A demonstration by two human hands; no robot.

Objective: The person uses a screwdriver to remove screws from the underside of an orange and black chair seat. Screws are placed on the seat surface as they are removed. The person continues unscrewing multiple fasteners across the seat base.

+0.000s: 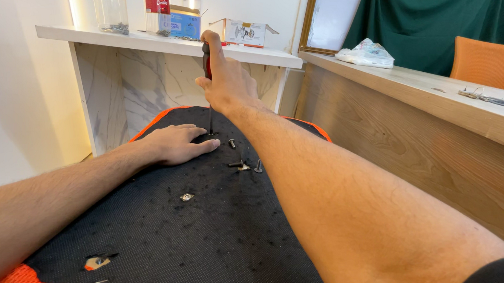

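Your right hand point(227, 80) is clenched round the screwdriver point(208, 85), shaft upright, tip down on the black fabric panel point(181, 237). Your left hand point(175, 144) lies flat and unclenched just left of the tip; loose screws point(243, 164) sit just nearer you

On the far white shelf point(136, 40), a tall clear container with a red-and-white label point(157, 5) was noted. Just to its right, a low blue box point(186, 25) was set, its lid seemingly raised. Farther right, partly hidden, a small white carton point(246, 33) with open flaps and a printed picture was seen. On the wooden counter point(415, 86) at the far right, a crumpled clear plastic bag point(367, 53) was recorded.
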